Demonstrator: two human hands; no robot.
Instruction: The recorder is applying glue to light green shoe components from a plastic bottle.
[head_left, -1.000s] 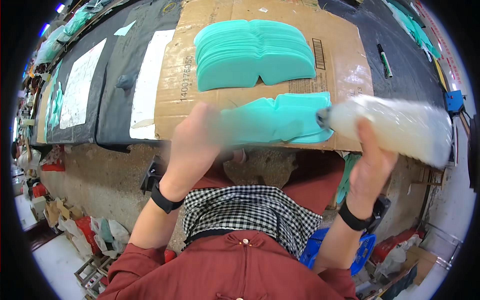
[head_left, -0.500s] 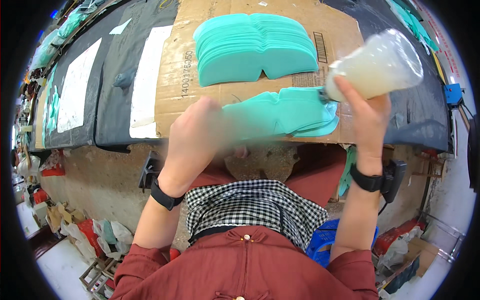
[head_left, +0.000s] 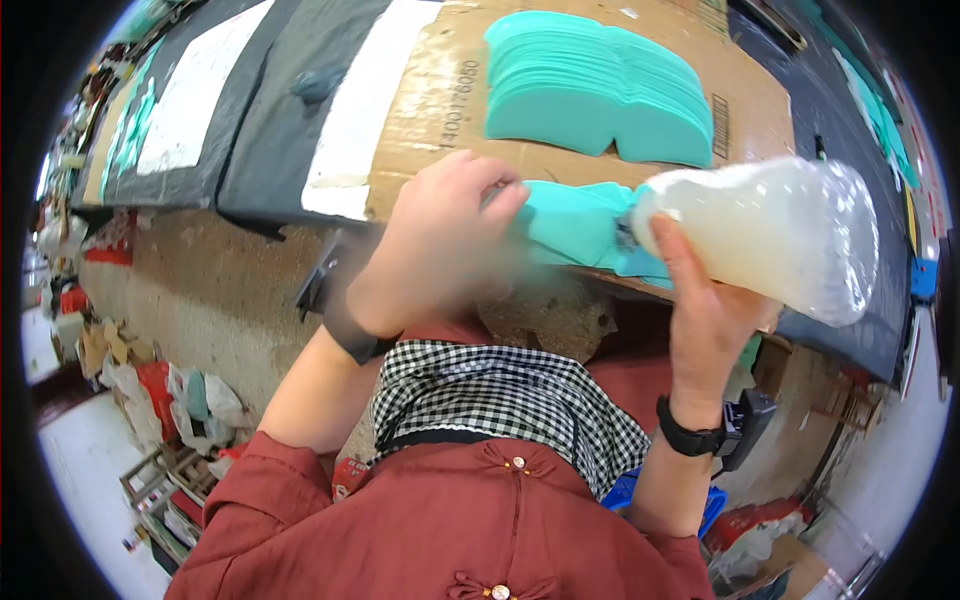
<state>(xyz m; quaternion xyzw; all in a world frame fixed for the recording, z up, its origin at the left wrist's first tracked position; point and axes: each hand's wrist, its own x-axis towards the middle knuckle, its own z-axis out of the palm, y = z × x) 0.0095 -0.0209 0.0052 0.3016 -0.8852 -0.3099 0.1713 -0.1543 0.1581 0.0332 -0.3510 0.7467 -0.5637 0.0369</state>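
Observation:
My right hand (head_left: 705,320) grips a clear plastic squeeze bottle (head_left: 770,230) of cloudy whitish liquid, tilted on its side with its dark tip pointing left. The tip is at several loose flat teal pieces (head_left: 575,220), overlapping along the cardboard's near edge. My left hand (head_left: 430,235), smeared by motion, is at the left end of these pieces. A blurred teal piece (head_left: 525,258) trails from its closed fingers past the table edge; the grip itself is mostly hidden. Behind, a thick stack of notched teal pieces (head_left: 600,95) stands in a curved row.
A brown cardboard sheet (head_left: 425,135) lies under the teal pieces on the dark-covered table (head_left: 270,150). White sheets (head_left: 365,100) lie to the left. Below the near edge are the floor and my checked apron (head_left: 500,400). A blue basket (head_left: 715,510) is beside me at the lower right.
The view has shifted, so the table and stack sit farther right and tilted. The bottle has come nearer the table's front edge, still in my right hand. My left hand still moves with the blurred piece.

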